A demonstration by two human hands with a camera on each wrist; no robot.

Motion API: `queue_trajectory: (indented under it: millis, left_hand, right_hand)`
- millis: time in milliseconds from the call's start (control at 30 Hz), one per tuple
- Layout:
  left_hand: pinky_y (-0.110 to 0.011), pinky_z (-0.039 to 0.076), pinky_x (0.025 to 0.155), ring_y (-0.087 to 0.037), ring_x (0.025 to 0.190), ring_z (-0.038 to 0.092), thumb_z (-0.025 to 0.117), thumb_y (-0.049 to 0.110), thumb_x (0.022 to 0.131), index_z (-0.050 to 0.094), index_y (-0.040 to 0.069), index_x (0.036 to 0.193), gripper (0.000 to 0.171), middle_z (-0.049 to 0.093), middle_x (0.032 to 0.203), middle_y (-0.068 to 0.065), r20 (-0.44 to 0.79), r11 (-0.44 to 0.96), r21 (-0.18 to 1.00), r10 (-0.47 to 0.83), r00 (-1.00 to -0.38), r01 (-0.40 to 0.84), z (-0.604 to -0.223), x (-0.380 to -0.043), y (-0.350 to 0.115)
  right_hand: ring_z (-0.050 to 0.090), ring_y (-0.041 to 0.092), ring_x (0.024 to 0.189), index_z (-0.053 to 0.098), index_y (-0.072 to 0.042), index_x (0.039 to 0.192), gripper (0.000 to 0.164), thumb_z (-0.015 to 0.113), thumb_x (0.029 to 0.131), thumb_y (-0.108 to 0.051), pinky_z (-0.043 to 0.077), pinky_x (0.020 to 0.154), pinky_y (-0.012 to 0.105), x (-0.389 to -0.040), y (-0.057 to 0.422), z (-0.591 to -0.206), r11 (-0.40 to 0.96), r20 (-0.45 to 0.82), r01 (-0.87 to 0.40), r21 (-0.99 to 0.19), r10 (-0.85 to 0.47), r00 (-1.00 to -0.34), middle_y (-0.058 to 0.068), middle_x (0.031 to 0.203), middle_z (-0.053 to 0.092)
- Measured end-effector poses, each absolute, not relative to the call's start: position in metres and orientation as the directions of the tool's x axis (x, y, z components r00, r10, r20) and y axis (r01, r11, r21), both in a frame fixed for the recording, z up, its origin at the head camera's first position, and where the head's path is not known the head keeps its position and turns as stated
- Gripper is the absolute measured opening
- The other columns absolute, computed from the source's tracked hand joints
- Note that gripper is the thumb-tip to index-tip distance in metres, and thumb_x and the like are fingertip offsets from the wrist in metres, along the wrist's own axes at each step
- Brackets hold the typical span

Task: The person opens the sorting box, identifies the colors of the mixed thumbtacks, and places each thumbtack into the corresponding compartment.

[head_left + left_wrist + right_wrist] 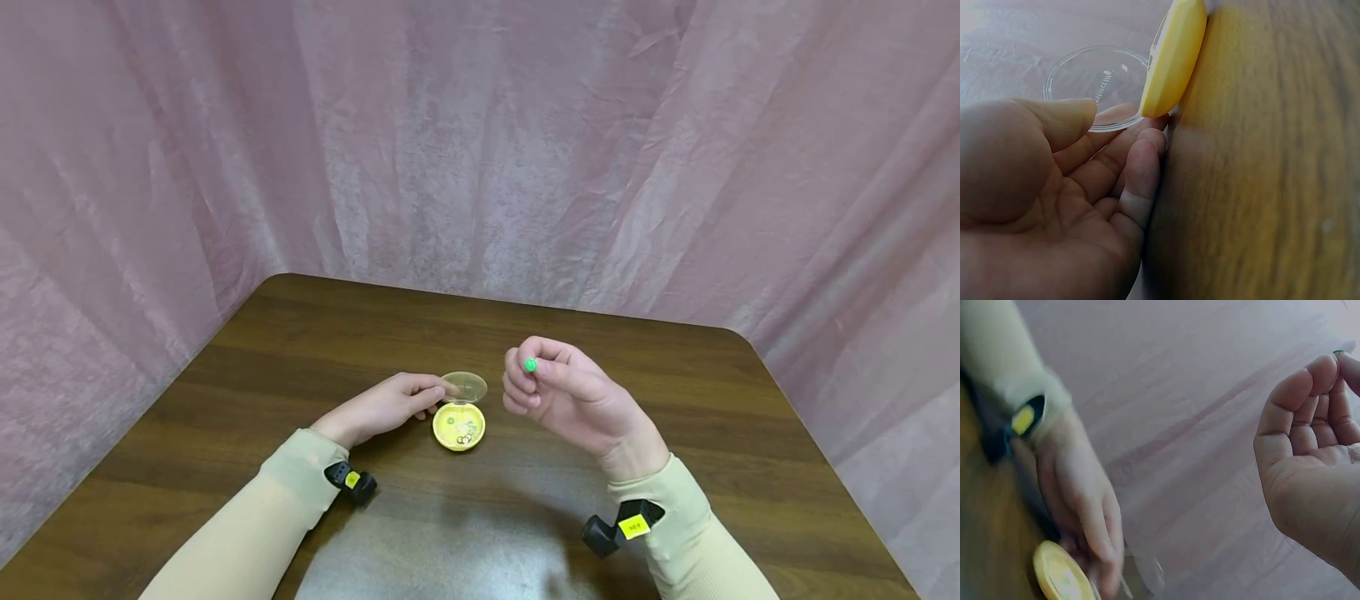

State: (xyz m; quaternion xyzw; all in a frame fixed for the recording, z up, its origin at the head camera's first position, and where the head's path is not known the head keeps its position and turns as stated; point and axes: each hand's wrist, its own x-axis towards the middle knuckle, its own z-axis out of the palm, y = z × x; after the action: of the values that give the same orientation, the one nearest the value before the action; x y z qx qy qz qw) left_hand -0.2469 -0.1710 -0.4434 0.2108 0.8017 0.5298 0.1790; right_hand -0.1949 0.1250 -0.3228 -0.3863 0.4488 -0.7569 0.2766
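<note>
A small round yellow case [442,434] sits on the table with its hinged clear lid [469,384] raised at the back. A green ring-like piece and several other small pieces, too small to tell, lie inside. My left hand [393,404] pinches the lid's left edge, with the thumb in front and a finger behind, as the left wrist view shows. Raised to the right of the case, my right hand [577,398] pinches a small bright green disc [530,365] between thumb and index finger. Only a sliver of the disc [1339,352] appears in the right wrist view.
The brown wooden table [315,325] reaches back to a pink curtain [487,150], which hangs behind it and along both sides. A black wrist camera [360,487] is strapped to the left sleeve, and another camera [600,537] to the right.
</note>
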Motion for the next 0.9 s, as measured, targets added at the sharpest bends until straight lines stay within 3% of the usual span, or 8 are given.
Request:
queue_trajectory:
  millis: [100,200,300,400,567,900]
  left_hand:
    - [-0.038,0.054,0.092,-0.022,0.106,0.064,0.054,0.027,0.119,0.074,0.009,0.141,0.034,0.073,0.133,-0.006,-0.063,0.347,0.926,0.533,-0.844,0.151,-0.442,-0.247,-0.167]
    - [-0.038,0.054,0.094,-0.022,0.108,0.066,0.055,0.027,0.119,0.074,0.01,0.141,0.034,0.073,0.135,-0.005,-0.062,0.349,0.924,0.541,-0.839,0.156,-0.441,-0.249,-0.163]
    - [-0.039,0.054,0.096,-0.021,0.11,0.066,0.055,0.028,0.119,0.075,0.014,0.141,0.033,0.073,0.137,-0.003,-0.065,0.352,0.922,0.548,-0.834,0.16,-0.441,-0.251,-0.159]
    - [-0.039,0.054,0.097,-0.02,0.111,0.066,0.054,0.027,0.119,0.075,0.015,0.14,0.032,0.073,0.136,-0.002,-0.055,0.357,0.917,0.554,-0.831,0.177,-0.441,-0.252,-0.157]
    - [-0.039,0.053,0.096,-0.02,0.106,0.065,0.053,0.024,0.119,0.076,0.012,0.138,0.032,0.074,0.127,-0.003,-0.041,0.363,0.911,0.552,-0.833,0.196,-0.44,-0.249,-0.154]
    - [-0.039,0.055,0.095,-0.02,0.104,0.066,0.054,0.021,0.119,0.076,0.01,0.137,0.03,0.071,0.116,-0.002,-0.025,0.346,0.916,0.549,-0.835,0.2,-0.44,-0.244,-0.149]
  right_hand:
    - [0.051,0.018,0.081,0.071,-0.014,0.102,0.016,0.06,0.111,-0.008,0.045,0.081,0.03,-0.194,0.126,-0.322,-0.262,0.261,-0.1,-0.96,-0.697,-0.668,0.002,0.088,0.058]
    - [0.06,0.018,0.085,0.076,-0.015,0.104,0.007,0.071,0.108,-0.013,0.051,0.08,0.032,-0.192,0.122,-0.325,0.097,0.188,-0.303,-0.948,-0.597,-0.78,0.002,0.09,0.066]
    - [0.064,0.013,0.083,0.08,-0.02,0.104,0.003,0.077,0.106,-0.02,0.053,0.077,0.033,-0.192,0.112,-0.332,0.448,0.177,-0.455,-0.77,-0.535,-0.826,-0.005,0.09,0.071]
    - [0.062,0.006,0.076,0.08,-0.023,0.098,0.007,0.078,0.102,-0.018,0.052,0.072,0.031,-0.194,0.099,-0.343,0.647,0.211,-0.559,-0.518,-0.536,-0.817,-0.015,0.084,0.069]
    - [0.053,0.004,0.065,0.077,-0.025,0.088,0.014,0.08,0.095,-0.013,0.047,0.059,0.031,-0.202,0.082,-0.365,0.732,0.257,-0.638,-0.239,-0.587,-0.768,-0.018,0.075,0.064]
    - [0.052,0.013,0.058,0.072,-0.026,0.077,0.023,0.081,0.096,-0.015,0.046,0.052,0.037,-0.209,0.068,-0.388,0.77,0.216,-0.636,-0.051,-0.614,-0.76,-0.014,0.062,0.053]
